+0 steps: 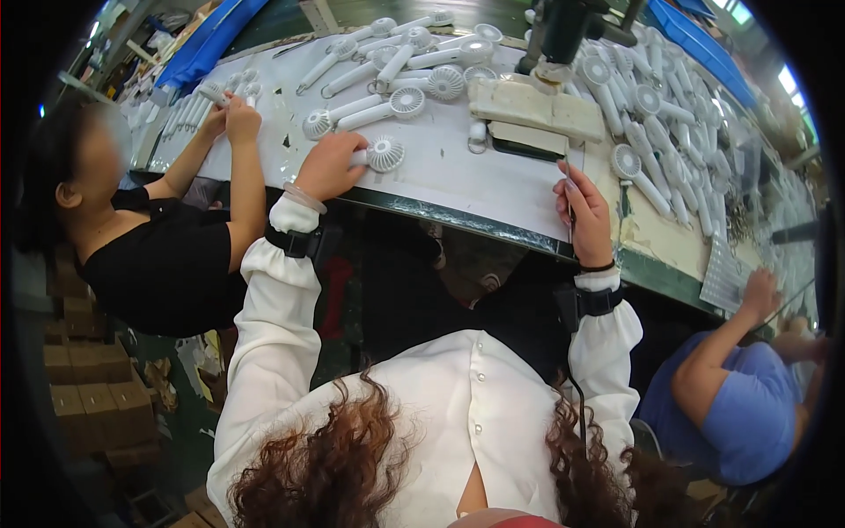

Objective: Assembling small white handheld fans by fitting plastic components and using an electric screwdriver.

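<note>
My left hand [330, 167] is closed round the handle of a white handheld fan [385, 154] near the table's front edge. The fan's round ribbed head points to the right. Pinched in my right hand [585, 209] is a thin, dark, slender tool [568, 167], its tip pointing away from me; its exact kind is too small to tell. That tip is beside a dark-edged pad [528, 145] below a cream block [537, 110]. Several more white handheld fans [407, 102] lie in a loose group beyond my left hand.
A dark bench machine [563, 40] stands behind the cream block. Many white fans [647, 99] are heaped at the right. Blue bins [207, 44] line the back. A co-worker in black [158, 255] handles fans at left; another in blue [731, 405] sits at right. Cardboard boxes [92, 396] stand low left.
</note>
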Tool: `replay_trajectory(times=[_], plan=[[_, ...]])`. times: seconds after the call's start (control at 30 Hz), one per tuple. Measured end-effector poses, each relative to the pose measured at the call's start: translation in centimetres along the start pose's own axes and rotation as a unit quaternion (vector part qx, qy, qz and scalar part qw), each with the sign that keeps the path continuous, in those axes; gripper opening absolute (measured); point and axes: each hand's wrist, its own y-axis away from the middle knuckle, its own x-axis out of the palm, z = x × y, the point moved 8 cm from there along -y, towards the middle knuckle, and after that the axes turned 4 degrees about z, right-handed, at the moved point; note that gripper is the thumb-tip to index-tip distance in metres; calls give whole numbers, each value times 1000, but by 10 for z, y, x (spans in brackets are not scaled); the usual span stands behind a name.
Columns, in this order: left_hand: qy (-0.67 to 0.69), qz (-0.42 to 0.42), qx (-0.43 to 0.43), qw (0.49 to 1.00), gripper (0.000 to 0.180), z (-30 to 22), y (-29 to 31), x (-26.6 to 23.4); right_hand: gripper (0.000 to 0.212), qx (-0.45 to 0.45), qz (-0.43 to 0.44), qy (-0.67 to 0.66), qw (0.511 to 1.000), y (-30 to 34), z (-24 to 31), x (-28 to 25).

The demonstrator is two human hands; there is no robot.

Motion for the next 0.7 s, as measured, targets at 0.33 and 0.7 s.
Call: replay_trajectory(times=[0.33,0.7], plan=[[167,101,3,981,30,-85,-40,24,39,19,8,24,999,0,-1,-1],[701,29,-31,712,24,-157,-85,34,51,-52,59,109,991,-3,5,13]])
